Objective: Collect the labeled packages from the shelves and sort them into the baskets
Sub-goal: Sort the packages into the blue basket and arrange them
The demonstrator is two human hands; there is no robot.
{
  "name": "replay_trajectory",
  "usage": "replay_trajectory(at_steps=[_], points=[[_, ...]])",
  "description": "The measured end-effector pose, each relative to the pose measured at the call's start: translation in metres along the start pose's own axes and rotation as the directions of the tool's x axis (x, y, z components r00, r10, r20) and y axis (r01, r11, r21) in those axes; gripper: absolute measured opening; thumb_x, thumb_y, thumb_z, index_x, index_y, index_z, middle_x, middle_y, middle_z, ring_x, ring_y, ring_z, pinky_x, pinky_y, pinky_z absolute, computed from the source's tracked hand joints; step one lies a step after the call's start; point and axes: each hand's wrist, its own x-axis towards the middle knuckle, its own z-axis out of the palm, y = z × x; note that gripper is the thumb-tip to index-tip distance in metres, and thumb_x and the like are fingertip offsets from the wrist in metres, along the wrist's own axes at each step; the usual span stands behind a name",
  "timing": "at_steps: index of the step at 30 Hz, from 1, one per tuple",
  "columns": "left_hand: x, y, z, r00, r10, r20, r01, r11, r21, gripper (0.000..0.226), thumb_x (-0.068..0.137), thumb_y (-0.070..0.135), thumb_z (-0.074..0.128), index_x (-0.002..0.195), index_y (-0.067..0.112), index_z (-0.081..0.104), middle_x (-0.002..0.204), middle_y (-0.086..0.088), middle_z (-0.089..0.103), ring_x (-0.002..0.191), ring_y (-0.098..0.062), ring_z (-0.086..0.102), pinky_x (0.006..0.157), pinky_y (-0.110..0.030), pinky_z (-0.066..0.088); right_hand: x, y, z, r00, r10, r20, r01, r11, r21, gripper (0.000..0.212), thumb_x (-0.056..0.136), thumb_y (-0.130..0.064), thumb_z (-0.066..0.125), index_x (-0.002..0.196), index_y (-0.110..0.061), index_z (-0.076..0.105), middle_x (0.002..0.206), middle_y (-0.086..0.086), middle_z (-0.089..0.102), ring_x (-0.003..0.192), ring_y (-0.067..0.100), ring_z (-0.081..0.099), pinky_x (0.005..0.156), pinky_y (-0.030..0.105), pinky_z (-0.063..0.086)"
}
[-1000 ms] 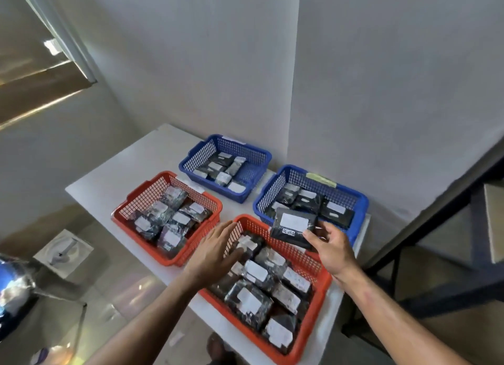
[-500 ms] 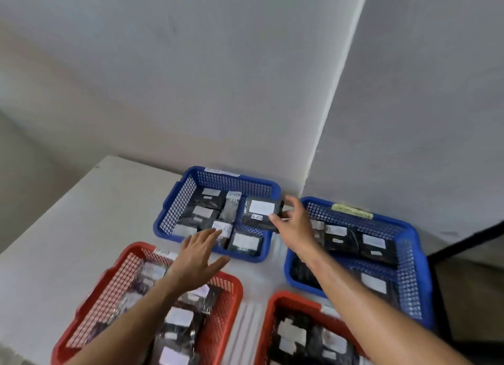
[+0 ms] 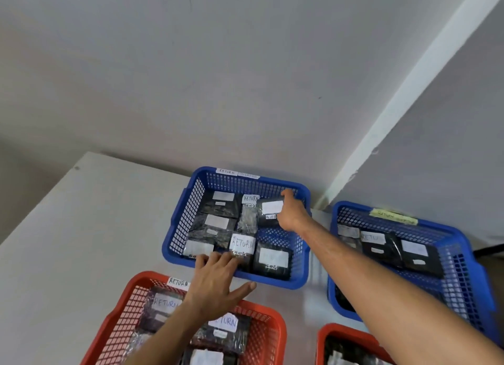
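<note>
Right now your right hand (image 3: 291,214) reaches into the far blue basket (image 3: 188,206), the landmark for everything below, and grips a black package (image 3: 268,213) at its right edge; it sits at the basket's back right corner, whether touching the basket floor you can't tell. Package's white label faces up, long axis roughly parallel to the basket's back wall, tilted slightly. Your left hand (image 3: 218,278) hovers at the basket's near rim with fingers spread and straight, holding nothing, fingertips over the front row of packages; contact unclear. Other labeled packages (image 3: 242,244) lie flat inside the basket, several marked RETURN. Second blue basket (image 3: 463,244) sits just to the right of it, more black packages inside. Red basket (image 3: 117,323) sits in front of it, under your left forearm, also with RETURN packages. Another red basket (image 3: 324,340) shows front right, mostly cut off. All rest on a white table (image 3: 68,242).
</note>
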Motion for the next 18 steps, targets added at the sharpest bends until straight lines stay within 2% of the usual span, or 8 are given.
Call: replay_trajectory(at_steps=[3, 5, 7, 10, 13, 18], points=[[0.0, 0.0, 0.0, 1.0, 0.001, -0.026, -0.001, 1.0, -0.009, 0.077, 0.091, 0.086, 0.022, 0.135, 0.034, 0.058, 0.117, 0.016, 0.058, 0.107, -0.014, 0.051, 0.095, -0.042, 0.038, 0.008, -0.002, 0.005, 0.998, 0.064, 0.005, -0.063, 0.99, -0.126, 0.069, 0.095, -0.007, 0.061, 0.151, -0.002, 0.02, 0.14, 0.032, 0.046, 0.111, 0.036, 0.063, 0.076, 0.035, 0.049], [0.001, 0.001, 0.001, 1.0, -0.002, -0.03, 0.002, 1.0, -0.008, 0.077, 0.091, 0.086, 0.022, 0.13, 0.034, 0.062, 0.113, 0.016, 0.058, 0.105, -0.014, 0.052, 0.093, -0.042, 0.039, 0.007, -0.003, 0.012, 0.999, 0.024, -0.033, -0.03, 0.981, -0.194, 0.067, 0.094, -0.017, 0.069, 0.147, -0.003, 0.03, 0.147, 0.035, 0.031, 0.112, 0.039, 0.062, 0.086, 0.037, 0.052], [0.001, 0.002, 0.002, 1.0, -0.006, -0.03, 0.006, 1.0, -0.004, 0.075, 0.091, 0.086, 0.023, 0.128, 0.034, 0.062, 0.113, 0.017, 0.057, 0.105, -0.013, 0.052, 0.093, -0.042, 0.038, 0.004, -0.001, 0.022, 0.993, -0.083, -0.078, 0.057, 0.956, -0.288, 0.063, 0.089, -0.023, 0.075, 0.14, -0.007, 0.042, 0.149, 0.028, 0.024, 0.118, 0.043, 0.054, 0.095, 0.043, 0.053], [0.001, 0.003, 0.002, 0.999, -0.006, -0.041, 0.007, 1.0, 0.009, 0.071, 0.091, 0.086, 0.026, 0.125, 0.035, 0.063, 0.112, 0.017, 0.056, 0.105, -0.014, 0.052, 0.091, -0.042, 0.038, 0.003, 0.008, 0.034, 0.975, -0.213, -0.057, 0.17, 0.889, -0.425, 0.053, 0.089, -0.011, 0.073, 0.137, -0.013, 0.05, 0.142, 0.019, 0.033, 0.122, 0.04, 0.046, 0.095, 0.047, 0.053], [-0.001, 0.002, 0.003, 0.999, 0.007, -0.039, -0.007, 1.0, 0.003, 0.07, 0.092, 0.085, 0.027, 0.123, 0.035, 0.063, 0.112, 0.017, 0.056, 0.104, -0.014, 0.052, 0.09, -0.043, 0.038, 0.005, 0.02, 0.039, 0.957, -0.282, -0.065, 0.232, 0.882, -0.41, 0.052, 0.094, -0.001, 0.062, 0.142, -0.014, 0.047, 0.139, 0.018, 0.04, 0.12, 0.036, 0.047, 0.092, 0.045, 0.054], [-0.003, 0.001, 0.002, 0.999, 0.013, -0.05, -0.013, 1.0, 0.001, 0.069, 0.093, 0.084, 0.026, 0.124, 0.035, 0.062, 0.114, 0.018, 0.055, 0.103, -0.013, 0.051, 0.092, -0.042, 0.036, 0.01, 0.019, 0.045, 0.926, -0.354, -0.131, 0.277, 0.874, -0.399, 0.043, 0.093, -0.004, 0.066, 0.134, -0.011, 0.056, 0.132, 0.014, 0.049, 0.119, 0.032, 0.047, 0.092, 0.04, 0.055]])
